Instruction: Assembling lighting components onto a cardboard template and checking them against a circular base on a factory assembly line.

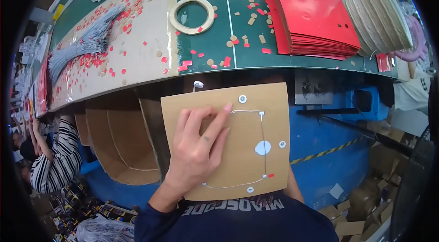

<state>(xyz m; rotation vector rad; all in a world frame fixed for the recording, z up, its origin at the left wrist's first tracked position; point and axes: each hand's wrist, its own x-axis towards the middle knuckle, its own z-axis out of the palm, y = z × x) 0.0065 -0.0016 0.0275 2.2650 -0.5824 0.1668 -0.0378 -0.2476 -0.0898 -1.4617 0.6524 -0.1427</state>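
Observation:
A flat tan cardboard panel [242, 150] is held up in front of my body, below the table's front edge. White cord [264, 146] runs over its face, passing small white corner pieces. My left hand [196, 143] lies over the panel's left half with curled fingers, its fingertips closed on the cord near the upper middle. White round buttons [242, 99] sit near the panel's edges, and a pale blue patch [262, 147] shows beside the cord. My right forearm [295, 187] goes behind the panel, which hides my right hand.
On the table [206, 50] are a tape roll [192, 15], a grey wire-tie bundle [87, 40], stacked red sheets [315, 13], a cord spool [377, 15] and scattered paper bits. An open cardboard box [121, 141] stands below left. Another person in stripes [55, 155] is far left.

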